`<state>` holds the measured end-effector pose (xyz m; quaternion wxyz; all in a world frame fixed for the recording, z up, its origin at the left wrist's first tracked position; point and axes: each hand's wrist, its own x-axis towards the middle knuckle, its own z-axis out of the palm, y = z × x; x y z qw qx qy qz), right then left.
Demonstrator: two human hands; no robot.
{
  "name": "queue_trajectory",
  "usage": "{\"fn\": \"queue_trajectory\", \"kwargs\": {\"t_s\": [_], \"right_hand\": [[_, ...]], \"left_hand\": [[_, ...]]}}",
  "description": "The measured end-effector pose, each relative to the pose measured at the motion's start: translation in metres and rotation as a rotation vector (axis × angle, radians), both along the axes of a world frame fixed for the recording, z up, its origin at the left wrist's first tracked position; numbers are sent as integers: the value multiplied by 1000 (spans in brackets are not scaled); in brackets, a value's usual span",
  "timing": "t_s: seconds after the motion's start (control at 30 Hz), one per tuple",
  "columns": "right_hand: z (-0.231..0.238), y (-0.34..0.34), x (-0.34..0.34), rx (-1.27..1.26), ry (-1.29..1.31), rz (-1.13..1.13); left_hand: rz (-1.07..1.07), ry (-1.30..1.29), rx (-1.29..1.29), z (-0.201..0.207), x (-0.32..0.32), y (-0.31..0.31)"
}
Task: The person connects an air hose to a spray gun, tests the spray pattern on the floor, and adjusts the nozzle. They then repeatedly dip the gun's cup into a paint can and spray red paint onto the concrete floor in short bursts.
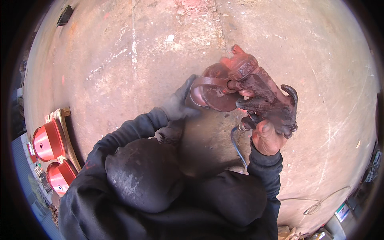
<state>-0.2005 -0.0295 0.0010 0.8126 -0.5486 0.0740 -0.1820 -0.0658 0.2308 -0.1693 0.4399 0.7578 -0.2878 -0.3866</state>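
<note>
Head view, and the left hand (179, 102) has its fingers wrapped round the side of a round, red-brown metal cup (219, 99), while the right hand (269, 139) grips the dark-red, paint-caked metal spray gun (264, 89) joined to it! Cup and gun hang over the stained concrete floor (120, 52) beyond the dark-clad knees (144, 176), a thin blue hose (237, 147) curving down beside the right wrist.

A broad concrete floor (332, 92) spreads across the scene, pinkish tan, with pale scuffs and streaks on the left and right and a rough reddish patch at the far middle. A small white scrap (170, 38) lies toward the far side. A dark object (65, 16) sits far left, a wooden frame (63, 120) at left, and a thin looped cable (318, 200) near right.
</note>
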Motion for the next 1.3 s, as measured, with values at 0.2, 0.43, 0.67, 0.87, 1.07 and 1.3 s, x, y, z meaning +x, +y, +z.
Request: {"fn": "queue_trajectory", "kwargs": {"t_s": [0.2, 0.43, 0.67, 0.87, 1.07, 1.3], "right_hand": [[-39, 2, 6, -159, 112, 61], [-86, 1, 9, -71, 339, -12], [-85, -3, 6, -202, 292, 51], [-85, -2, 3, -248, 249, 27], [-86, -6, 6, -176, 335, 8], [-88, -11, 10, -236, 291, 44]], "left_hand": [[3, 99, -221, 7, 8, -36], [-8, 155, -267, 27, 13, -61], [99, 101, -225, 17, 6, -64], [127, 233, -347, 27, 13, -70], [91, 170, -268, -1, 16, -74], [125, 161, -320, -5, 18, -77]]}}
